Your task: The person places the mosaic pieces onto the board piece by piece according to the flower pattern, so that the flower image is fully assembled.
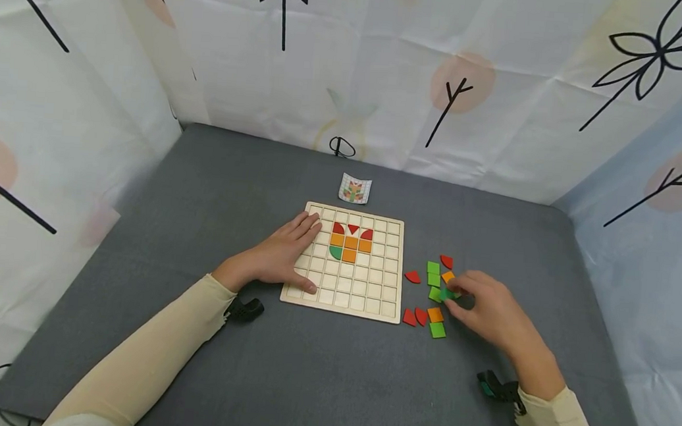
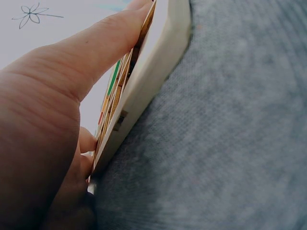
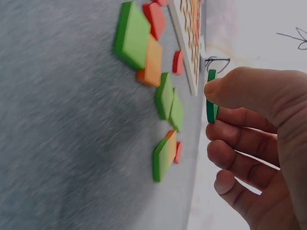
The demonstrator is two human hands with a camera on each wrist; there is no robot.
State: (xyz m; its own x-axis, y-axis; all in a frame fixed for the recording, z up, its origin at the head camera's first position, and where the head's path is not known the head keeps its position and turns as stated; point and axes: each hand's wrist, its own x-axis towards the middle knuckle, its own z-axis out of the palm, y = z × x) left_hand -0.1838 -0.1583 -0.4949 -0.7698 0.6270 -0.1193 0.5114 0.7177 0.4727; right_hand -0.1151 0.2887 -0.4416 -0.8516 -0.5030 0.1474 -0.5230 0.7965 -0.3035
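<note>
A wooden grid board (image 1: 371, 294) lies on the grey table. On it are orange squares (image 1: 351, 243), red quarter-rounds (image 1: 366, 234), a red triangle (image 1: 353, 229) and a dark green quarter-round (image 1: 335, 253). My left hand (image 1: 281, 252) rests over the board's left side, fingers spread. In the left wrist view the thumb (image 2: 96, 52) lies along the board's edge. To the right of the board, my right hand (image 1: 489, 309) pinches a dark green tile (image 3: 211, 108) between thumb and forefinger. Its full outline is hidden by the fingers; in the right wrist view it is off the table.
Loose tiles lie right of the board: light green squares (image 1: 438, 330), orange squares (image 1: 435, 315) and several red pieces (image 1: 412, 277). A small printed pattern card (image 1: 354, 189) lies behind the board. Patterned white fabric (image 1: 386, 77) hangs around the table (image 1: 249, 173).
</note>
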